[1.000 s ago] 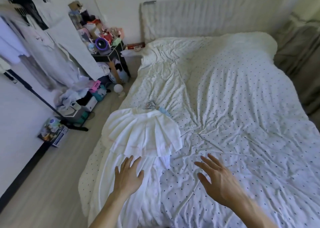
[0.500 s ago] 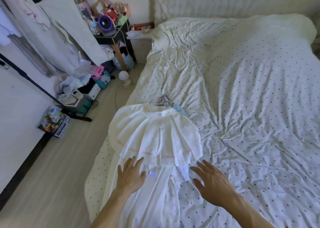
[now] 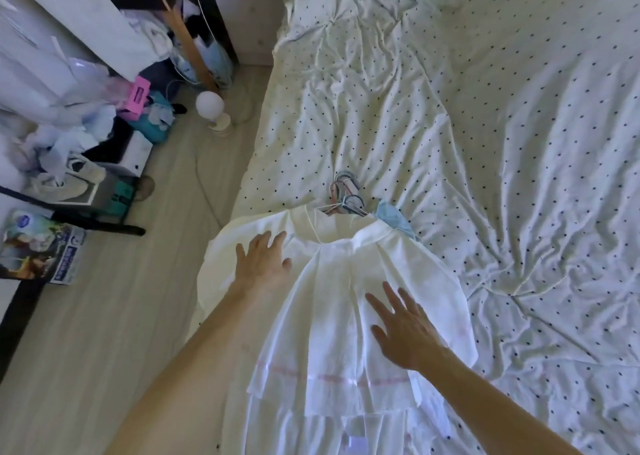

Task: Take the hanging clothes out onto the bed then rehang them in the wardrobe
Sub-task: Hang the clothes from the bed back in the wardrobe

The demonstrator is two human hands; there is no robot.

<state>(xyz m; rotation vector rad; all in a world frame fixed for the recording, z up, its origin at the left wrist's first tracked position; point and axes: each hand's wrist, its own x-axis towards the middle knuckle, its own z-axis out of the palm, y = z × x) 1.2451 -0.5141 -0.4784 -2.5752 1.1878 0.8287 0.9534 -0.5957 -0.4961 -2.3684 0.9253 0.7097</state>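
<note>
White garments [image 3: 349, 302] on hangers [image 3: 346, 198] lie stacked at the bed's [image 3: 519, 143] near edge, left hand [image 3: 261, 264] and right hand [image 3: 403, 330] flat, fingers spread, gripping nothing; take-out stage apparently under way or done, rehanging in wardrobe still left.

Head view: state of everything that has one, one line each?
white dress, lying flat on bed
hangers, bunched at dress's neck, lying on bed
blue garment, mostly hidden under dress
left hand, open, over dress's shoulder
right hand, open, over dress's front
</note>
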